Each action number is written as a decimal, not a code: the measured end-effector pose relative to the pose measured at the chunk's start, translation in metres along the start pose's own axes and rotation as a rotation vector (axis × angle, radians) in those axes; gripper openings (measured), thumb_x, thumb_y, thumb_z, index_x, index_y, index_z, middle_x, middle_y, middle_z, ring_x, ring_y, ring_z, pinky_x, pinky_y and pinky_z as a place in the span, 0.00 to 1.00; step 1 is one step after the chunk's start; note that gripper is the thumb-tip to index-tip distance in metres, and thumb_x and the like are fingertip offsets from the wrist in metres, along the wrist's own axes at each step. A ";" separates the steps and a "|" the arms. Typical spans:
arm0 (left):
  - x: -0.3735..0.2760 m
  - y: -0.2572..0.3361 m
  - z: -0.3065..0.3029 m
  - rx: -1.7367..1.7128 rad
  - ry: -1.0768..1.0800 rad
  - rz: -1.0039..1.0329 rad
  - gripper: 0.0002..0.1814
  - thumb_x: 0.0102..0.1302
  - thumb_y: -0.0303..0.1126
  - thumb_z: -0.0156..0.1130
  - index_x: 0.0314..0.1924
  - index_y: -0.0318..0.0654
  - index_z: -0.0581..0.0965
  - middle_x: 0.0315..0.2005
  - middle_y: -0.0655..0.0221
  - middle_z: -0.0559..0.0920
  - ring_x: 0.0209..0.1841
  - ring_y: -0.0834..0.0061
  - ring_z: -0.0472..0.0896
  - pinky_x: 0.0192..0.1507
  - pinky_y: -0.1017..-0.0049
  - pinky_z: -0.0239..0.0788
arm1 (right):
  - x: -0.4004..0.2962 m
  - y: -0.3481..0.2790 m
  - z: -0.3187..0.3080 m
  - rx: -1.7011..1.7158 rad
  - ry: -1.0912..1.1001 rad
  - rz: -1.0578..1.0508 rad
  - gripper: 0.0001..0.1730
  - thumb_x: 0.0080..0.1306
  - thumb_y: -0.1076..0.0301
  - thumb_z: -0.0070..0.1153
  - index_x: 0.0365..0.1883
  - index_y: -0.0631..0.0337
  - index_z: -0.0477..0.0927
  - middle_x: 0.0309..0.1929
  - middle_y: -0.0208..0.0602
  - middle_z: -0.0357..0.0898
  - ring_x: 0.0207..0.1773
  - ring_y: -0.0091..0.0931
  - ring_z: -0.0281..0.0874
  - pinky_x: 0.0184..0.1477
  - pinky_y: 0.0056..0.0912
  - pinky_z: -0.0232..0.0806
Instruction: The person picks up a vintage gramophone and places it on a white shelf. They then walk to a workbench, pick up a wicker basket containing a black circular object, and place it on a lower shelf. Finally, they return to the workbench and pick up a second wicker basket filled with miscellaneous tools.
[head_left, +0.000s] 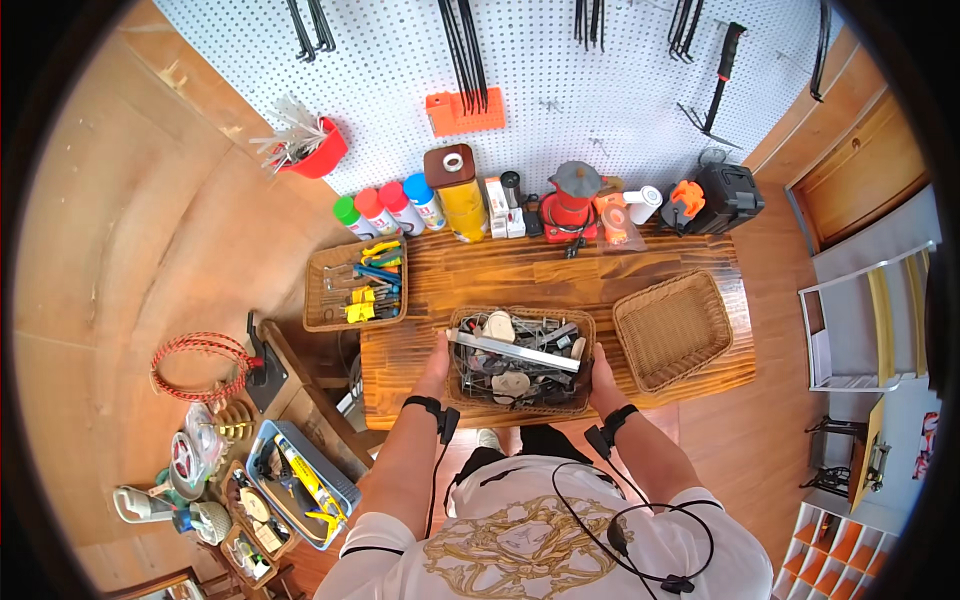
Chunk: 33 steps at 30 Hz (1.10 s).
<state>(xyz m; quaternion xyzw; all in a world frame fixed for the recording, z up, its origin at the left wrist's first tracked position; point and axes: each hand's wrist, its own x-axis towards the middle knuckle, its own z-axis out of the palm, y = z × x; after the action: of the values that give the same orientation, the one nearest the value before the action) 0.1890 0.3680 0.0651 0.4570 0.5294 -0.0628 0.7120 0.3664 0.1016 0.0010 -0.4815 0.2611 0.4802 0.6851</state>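
A woven basket (590, 322) full of mixed small hardware sits at the front of the wooden workbench. My left hand (434, 367) grips its left side and my right hand (602, 375) its right side; the fingers are partly hidden. Across the contents lies a silver metal bar (517, 351), with pale rounded pieces (499, 325) and thin wires around it. To the right, a shallow wicker basket (671, 330) with a bare bottom rests at an angle. On the left, another basket (315, 296) holds pliers and screwdrivers (382, 262).
Spray cans (386, 206), a yellow canister (459, 199), a red moka pot (574, 191) and a black case (726, 196) line the bench's back, below a pegboard (375, 75). At lower left stand a blue plastic basket (341, 480) and a coiled red hose (199, 367). Cables hang from my wrists.
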 end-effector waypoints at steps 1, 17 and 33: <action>-0.002 0.001 0.000 0.015 -0.005 -0.040 0.47 0.64 0.69 0.29 0.70 0.40 0.48 0.70 0.57 0.47 0.72 0.62 0.44 0.69 0.59 0.34 | -0.002 -0.001 0.000 -0.032 0.011 -0.006 0.30 0.70 0.41 0.33 0.45 0.56 0.77 0.37 0.35 0.79 0.37 0.31 0.75 0.43 0.37 0.68; -0.023 -0.103 -0.051 -0.439 -0.222 -0.004 0.34 0.69 0.59 0.36 0.59 0.37 0.69 0.56 0.63 0.74 0.56 0.62 0.72 0.59 0.64 0.62 | -0.048 0.090 -0.039 0.018 -0.050 -0.102 0.39 0.69 0.39 0.34 0.66 0.63 0.59 0.67 0.43 0.59 0.68 0.36 0.55 0.66 0.38 0.49; -0.130 -0.074 0.015 -0.107 -0.595 -0.027 0.24 0.69 0.48 0.41 0.49 0.38 0.76 0.44 0.61 0.81 0.47 0.65 0.79 0.51 0.62 0.70 | -0.223 0.167 -0.088 0.407 0.066 -0.340 0.37 0.70 0.39 0.27 0.56 0.61 0.71 0.53 0.43 0.76 0.54 0.36 0.73 0.59 0.40 0.62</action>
<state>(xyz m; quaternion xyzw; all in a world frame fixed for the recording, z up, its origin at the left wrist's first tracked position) 0.1013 0.2636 0.1273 0.3733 0.3061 -0.1754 0.8580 0.1335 -0.0566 0.0805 -0.3861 0.2901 0.2797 0.8298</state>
